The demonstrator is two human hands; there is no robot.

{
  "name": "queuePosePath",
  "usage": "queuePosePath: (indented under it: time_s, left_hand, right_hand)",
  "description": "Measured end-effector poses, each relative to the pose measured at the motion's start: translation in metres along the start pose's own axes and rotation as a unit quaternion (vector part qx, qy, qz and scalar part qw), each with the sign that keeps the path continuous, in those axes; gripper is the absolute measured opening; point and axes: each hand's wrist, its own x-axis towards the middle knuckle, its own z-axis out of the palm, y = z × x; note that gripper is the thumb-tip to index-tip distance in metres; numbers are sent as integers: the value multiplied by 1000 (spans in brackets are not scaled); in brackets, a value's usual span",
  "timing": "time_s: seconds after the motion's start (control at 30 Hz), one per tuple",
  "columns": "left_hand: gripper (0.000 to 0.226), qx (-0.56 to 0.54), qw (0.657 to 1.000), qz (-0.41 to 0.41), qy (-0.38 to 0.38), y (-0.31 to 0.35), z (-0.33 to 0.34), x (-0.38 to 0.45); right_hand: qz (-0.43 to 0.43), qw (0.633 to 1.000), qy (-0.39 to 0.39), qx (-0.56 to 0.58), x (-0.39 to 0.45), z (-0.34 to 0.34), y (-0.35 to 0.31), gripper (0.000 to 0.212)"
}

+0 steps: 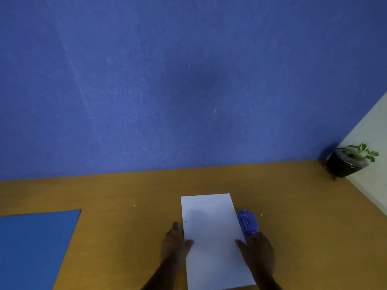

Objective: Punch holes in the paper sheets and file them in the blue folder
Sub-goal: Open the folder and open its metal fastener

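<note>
Pinching the paper sheet [213,237] at nine and three o'clock, left grip [176,241] and right grip [256,248] grasping its edges, steadying it beside the hole punch [247,222].

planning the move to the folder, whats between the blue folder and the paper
Only bare table, plus the left hand at the paper's left edge; blue folder lies apart, per the head view.

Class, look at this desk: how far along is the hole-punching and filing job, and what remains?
Done: one small hole shows near the left edge of the paper sheet. In hand: the left hand and right hand hold the sheet's sides, its right edge against the blue hole punch. Left: any further punching, then filing in the blue folder, lying apart at left.
</note>
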Motion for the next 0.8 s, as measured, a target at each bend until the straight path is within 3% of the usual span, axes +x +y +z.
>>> queuePosePath:
  time_s: [0.2, 0.4, 0.6, 0.8]
  left_hand:
    - [51, 15, 999, 27, 42, -19, -26, 0]
    - [37, -6, 992, 18, 122, -73, -88, 11]
    - [35, 31, 969, 5, 246, -161, -169, 22]
    - [48, 75, 940, -99, 316, -250, -257, 13]
  right_hand:
    - [-74, 992, 60, 86, -17, 10, -32, 35]
    - [-127, 983, -9, 136, -62, 48, -101, 27]
    - [-120, 943, -235, 205, -126, 113, -171, 27]
    - [3, 862, -425, 275, -200, 171, -234, 50]
